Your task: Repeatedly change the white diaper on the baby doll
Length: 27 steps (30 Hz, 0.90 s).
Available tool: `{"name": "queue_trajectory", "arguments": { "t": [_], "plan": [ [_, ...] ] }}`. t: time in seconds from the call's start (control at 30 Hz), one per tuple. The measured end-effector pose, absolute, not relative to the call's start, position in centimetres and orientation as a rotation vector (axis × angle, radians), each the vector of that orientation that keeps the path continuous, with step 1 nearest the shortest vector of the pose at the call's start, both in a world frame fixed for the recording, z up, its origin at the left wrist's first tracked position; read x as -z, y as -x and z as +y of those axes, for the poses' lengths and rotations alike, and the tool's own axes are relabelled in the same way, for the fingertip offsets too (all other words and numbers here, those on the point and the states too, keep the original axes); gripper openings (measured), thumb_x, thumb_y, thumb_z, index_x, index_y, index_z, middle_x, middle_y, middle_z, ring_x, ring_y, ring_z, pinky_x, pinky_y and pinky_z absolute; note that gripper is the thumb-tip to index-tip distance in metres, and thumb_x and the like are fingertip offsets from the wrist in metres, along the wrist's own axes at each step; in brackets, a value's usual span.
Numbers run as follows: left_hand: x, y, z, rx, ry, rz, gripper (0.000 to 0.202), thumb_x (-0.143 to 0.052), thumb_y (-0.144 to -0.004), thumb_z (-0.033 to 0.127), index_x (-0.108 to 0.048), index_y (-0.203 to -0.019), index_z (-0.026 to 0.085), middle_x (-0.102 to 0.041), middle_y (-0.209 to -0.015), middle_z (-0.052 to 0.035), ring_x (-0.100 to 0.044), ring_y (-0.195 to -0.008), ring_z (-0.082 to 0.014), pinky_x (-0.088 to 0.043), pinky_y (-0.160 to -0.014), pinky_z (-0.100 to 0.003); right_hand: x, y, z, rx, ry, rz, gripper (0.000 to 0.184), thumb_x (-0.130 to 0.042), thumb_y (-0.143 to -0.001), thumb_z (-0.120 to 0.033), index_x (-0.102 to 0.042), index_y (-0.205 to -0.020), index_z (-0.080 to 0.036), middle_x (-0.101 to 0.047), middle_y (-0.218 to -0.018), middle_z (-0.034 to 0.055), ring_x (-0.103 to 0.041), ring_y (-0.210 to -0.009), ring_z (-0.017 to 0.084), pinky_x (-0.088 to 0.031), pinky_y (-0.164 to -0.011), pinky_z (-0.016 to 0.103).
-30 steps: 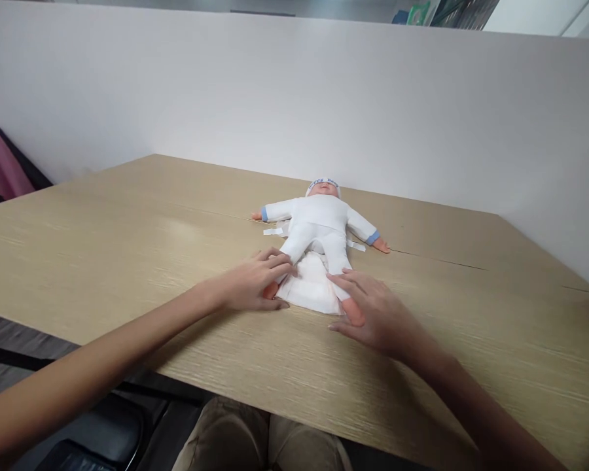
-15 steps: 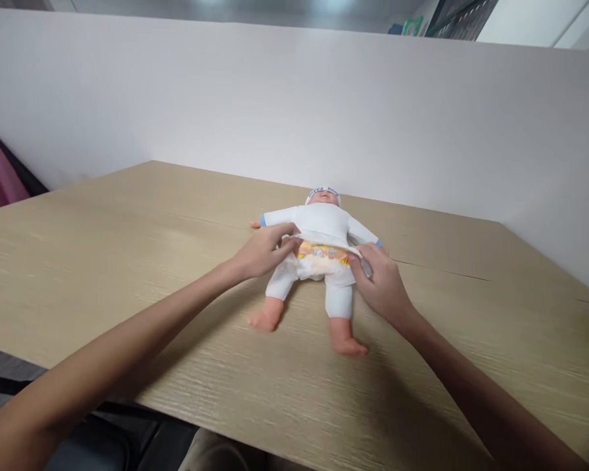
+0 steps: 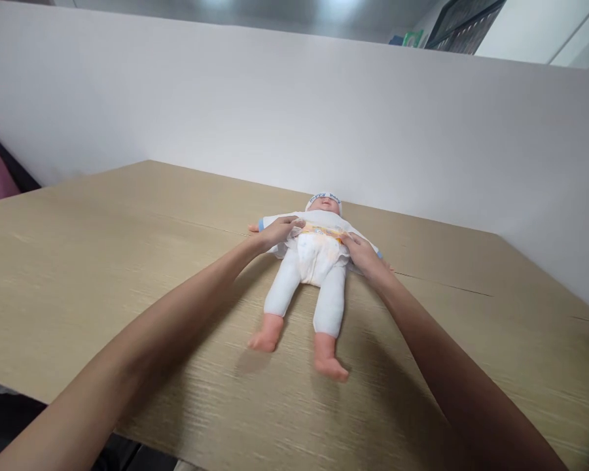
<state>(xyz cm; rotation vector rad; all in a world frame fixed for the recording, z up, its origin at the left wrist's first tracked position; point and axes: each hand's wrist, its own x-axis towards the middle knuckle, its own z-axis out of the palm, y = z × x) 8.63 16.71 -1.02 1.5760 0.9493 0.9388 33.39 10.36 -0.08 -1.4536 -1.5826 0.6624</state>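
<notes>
Diaper [image 3: 318,258] is lying between the 2 hands, wrapping up over the front of the doll [image 3: 281,291], its orange patterned band [image 3: 321,230] spanning the gap from 1 hand to the other. The left hand [image 3: 281,229] is touching the band's left end with bent fingers, and the right hand [image 3: 363,252] is touching its right end; I cannot tell whether they are pinching the edge or only pressing it. The doll is lying face up on the table [image 3: 177,288], its 2 legs [image 3: 331,301] pointing back on the near side of the hands. Just beyond the hands, a white top [image 3: 319,216] is covering the chest, and farther off, a headband [image 3: 325,196] is showing blue lettering.
</notes>
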Motion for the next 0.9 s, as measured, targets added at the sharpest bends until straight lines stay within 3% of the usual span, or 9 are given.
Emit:
{"name": "queue_trajectory", "arguments": {
  "t": [0.13, 0.3, 0.47, 0.63, 0.73, 0.9],
  "plan": [
    [1.6, -7.6, 13.5, -0.839, -1.482, 0.841, 0.045, -0.083, -0.085, 0.059, -0.059, -0.084, 0.02, -0.062, -0.082, -0.0016, -0.059, -0.074, -0.0165, -0.046, -0.068, -0.028, -0.2, -33.8, 6.4, -0.733, 1.506, -1.579, 0.031, -0.058, -0.102, -0.051, -0.075, -0.094, -0.026, -0.083, -0.105, 0.0096, -0.073, -0.11, 0.037, -0.056, -0.101, 0.052],
    [1.5, -5.6, 9.6, -0.68, -1.36, 0.713, 0.045, -0.09, -0.087, 0.055, -0.064, -0.081, 0.019, -0.062, -0.078, -0.0004, -0.057, -0.066, -0.0131, -0.047, -0.062, -0.026, -0.1, -33.9, 2.3, -0.883, 1.494, -1.592, 0.038, -0.06, -0.099, -0.059, -0.075, -0.096, -0.024, -0.083, -0.107, 0.007, -0.073, -0.107, 0.033, -0.058, -0.097, 0.045],
    [1.2, -5.1, 9.5, -0.566, -1.227, 0.768, 0.05, -0.092, -0.082, 0.063, -0.077, -0.094, 0.017, -0.077, -0.097, -0.0098, -0.07, -0.083, -0.0207, -0.058, -0.072, -0.031, 0.4, -34.4, 1.8, -0.965, 1.448, -1.57, 0.047, -0.068, -0.093, -0.07, -0.074, -0.099, -0.024, -0.082, -0.102, 0.0061, -0.074, -0.094, 0.029, -0.06, -0.082, 0.039],
    [0.2, -4.5, 9.6, -0.57, -1.347, 0.927, 0.057, -0.095, -0.075, 0.067, -0.076, -0.093, 0.017, -0.073, -0.088, -0.0059, -0.064, -0.075, -0.0186, -0.052, -0.063, -0.029, 1.2, -36.1, 1.8, -0.657, 1.438, -1.55, 0.053, -0.078, -0.086, -0.071, -0.072, -0.111, -0.024, -0.081, -0.095, 0.0068, -0.074, -0.084, 0.026, -0.059, -0.075, 0.038],
    [-0.8, -3.4, 9.6, -0.583, -1.374, 0.981, 0.056, -0.092, -0.077, 0.068, -0.078, -0.099, 0.018, -0.074, -0.09, -0.0056, -0.064, -0.077, -0.0188, -0.051, -0.065, -0.029, 2.1, -37.6, 0.4, -0.424, 1.431, -1.573, 0.052, -0.074, -0.092, -0.07, -0.07, -0.116, -0.024, -0.079, -0.095, 0.0076, -0.072, -0.081, 0.025, -0.059, -0.078, 0.039],
    [-3.7, -2.8, 9.4, -0.69, -1.591, 1.114, 0.062, -0.067, -0.093, 0.08, -0.078, -0.115, 0.023, -0.079, -0.129, -0.0098, -0.071, -0.107, -0.0271, -0.056, -0.089, -0.037, 4.8, -39.7, -2.2, -0.137, 1.537, -1.762, 0.042, -0.064, -0.101, -0.065, -0.07, -0.109, -0.024, -0.077, -0.091, 0.0075, -0.069, -0.077, 0.025, -0.055, -0.078, 0.041]
  ]
}}
